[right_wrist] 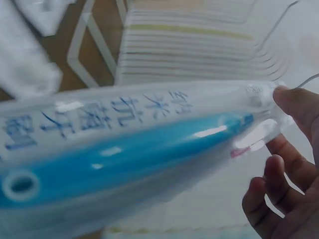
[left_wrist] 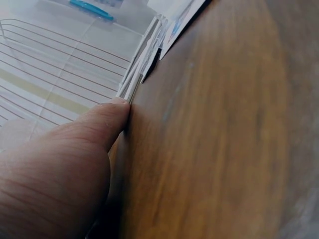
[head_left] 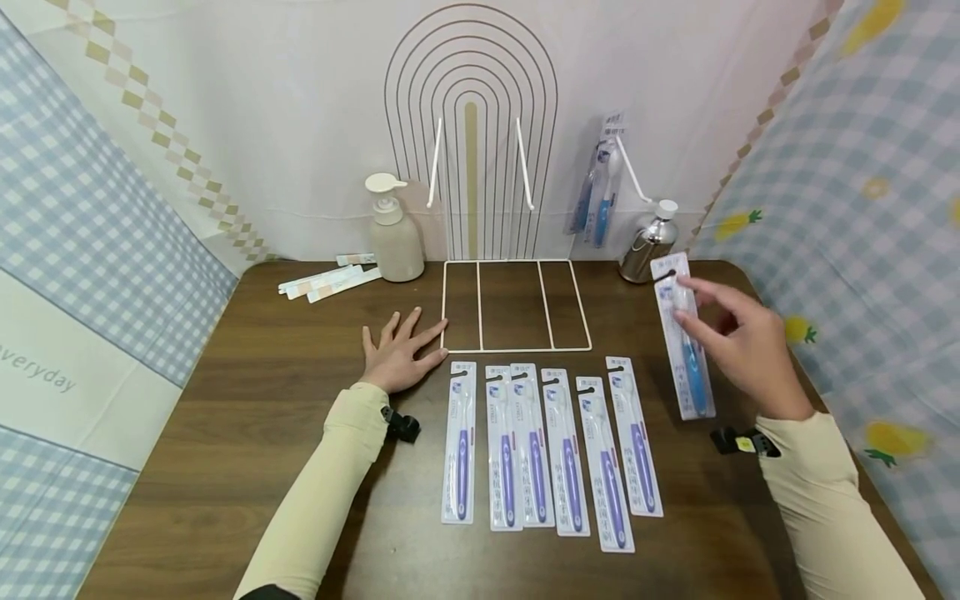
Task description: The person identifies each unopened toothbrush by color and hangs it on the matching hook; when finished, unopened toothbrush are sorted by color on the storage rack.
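Observation:
My right hand [head_left: 738, 342] pinches a packaged blue toothbrush [head_left: 693, 375] near its top, between thumb and fingers. The pack hangs nearly upright over the table's right side; in the right wrist view its blue handle [right_wrist: 129, 154] points toward the camera. With fingers spread, my left hand [head_left: 401, 358] rests on the table, its fingers and thumb at the left front corner of a white wire rack [head_left: 517, 350]. The left wrist view shows the thumb [left_wrist: 107, 117] against the rack's edge. From the rack's right hook [head_left: 633, 171] hang packs of blue toothbrushes [head_left: 603, 212].
Several packaged purple toothbrushes [head_left: 536, 475] lie in a row before the rack. Two more hooks [head_left: 435, 167] jut forward, bare. Behind stand a pump bottle [head_left: 397, 246] with thin paper packets [head_left: 322, 283] beside it, and a silver bottle [head_left: 648, 246] with a white cap. Curtains surround the table.

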Tool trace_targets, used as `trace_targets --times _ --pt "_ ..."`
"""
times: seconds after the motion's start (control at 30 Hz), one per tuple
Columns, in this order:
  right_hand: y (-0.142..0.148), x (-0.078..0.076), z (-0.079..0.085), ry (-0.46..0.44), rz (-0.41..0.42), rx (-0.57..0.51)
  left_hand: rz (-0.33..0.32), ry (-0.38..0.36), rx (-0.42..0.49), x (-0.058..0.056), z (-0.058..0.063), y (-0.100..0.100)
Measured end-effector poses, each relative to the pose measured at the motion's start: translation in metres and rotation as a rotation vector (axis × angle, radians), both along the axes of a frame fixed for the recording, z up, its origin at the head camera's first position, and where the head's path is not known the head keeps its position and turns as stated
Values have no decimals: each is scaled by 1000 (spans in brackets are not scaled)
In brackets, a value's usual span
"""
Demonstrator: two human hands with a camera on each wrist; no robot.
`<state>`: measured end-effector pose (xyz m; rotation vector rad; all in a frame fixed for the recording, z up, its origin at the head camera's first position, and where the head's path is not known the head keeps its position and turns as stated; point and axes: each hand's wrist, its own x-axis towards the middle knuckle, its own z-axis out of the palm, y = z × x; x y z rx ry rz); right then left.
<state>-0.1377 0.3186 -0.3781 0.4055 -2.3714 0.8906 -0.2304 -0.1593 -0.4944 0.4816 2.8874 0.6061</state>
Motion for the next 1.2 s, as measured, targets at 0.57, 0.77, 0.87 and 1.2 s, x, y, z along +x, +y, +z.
trace_targets --times 0.57,0.77,0.87,1.2 --pt "-46 -35 68 155 -47 -85 6 0 5 -6 -8 -3" --pt "-54 -47 64 154 -36 -126 0 4 14 -7 -10 -4" --pt "-54 -56 58 136 -28 -149 3 3 9 -5 -7 -4" --pt "-52 -94 50 58 -74 -203 -1 -4 9 0 0 0"
